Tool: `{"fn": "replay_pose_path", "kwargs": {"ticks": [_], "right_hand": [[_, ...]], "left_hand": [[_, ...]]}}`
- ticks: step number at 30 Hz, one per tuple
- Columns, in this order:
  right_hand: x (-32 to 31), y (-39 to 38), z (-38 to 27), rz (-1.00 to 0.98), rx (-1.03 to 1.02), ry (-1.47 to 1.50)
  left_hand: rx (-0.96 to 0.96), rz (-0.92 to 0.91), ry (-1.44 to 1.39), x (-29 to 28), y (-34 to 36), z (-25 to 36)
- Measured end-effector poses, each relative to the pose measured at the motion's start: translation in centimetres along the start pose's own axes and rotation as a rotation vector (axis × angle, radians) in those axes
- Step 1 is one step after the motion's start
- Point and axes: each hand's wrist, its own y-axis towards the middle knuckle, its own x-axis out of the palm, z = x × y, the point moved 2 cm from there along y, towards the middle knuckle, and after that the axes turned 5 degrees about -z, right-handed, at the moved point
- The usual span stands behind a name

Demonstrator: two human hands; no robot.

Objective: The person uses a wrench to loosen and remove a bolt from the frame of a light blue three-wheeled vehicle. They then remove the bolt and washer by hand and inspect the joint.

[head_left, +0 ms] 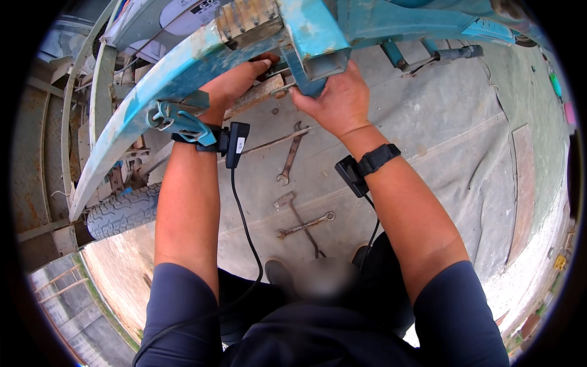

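Observation:
A blue-painted metal frame [177, 67] with worn patches arches over my hands. My right hand [342, 101] is closed round the lower end of a blue square tube [315, 40], its thumb on the near side and most fingers hidden behind the metal. Beneath the frame, my left hand [238, 82] reaches past the curved beam with its fingers curled at a small part I cannot make out. Between the hands is a rusty bar [257, 95]. On the ground sheet below lie an open-ended wrench [290, 156], a hammer [285, 200] and a combination wrench [309, 225] crossing the hammer's handle.
A tyre [125, 211] and rusty metal framework [76, 116] stand at the left. Black cables [247, 235] trail from the boxes strapped to my wrists. The grey sheet [452, 165] has folds, and a wooden plank [523, 189] lies along its right side.

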Motion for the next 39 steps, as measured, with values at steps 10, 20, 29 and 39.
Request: {"fn": "replay_pose_path", "kwargs": {"ticks": [10,20,29,39], "right_hand": [[0.1,0.0,0.0,0.021,-0.020,-0.002],[0.1,0.0,0.0,0.011,-0.008,-0.002],[0.3,0.0,0.1,-0.002,-0.014,-0.016],[0.4,0.0,0.0,0.000,-0.014,-0.011]], "left_hand": [[0.090,-0.041,0.289,-1.1,0.2,-0.1],[0.328,0.022,0.732,-0.9,-1.1,0.2],[0.484,0.024,0.799,-1.4,0.2,-1.0],[0.594,-0.007,0.717,-1.3,0.6,-1.0]]}}
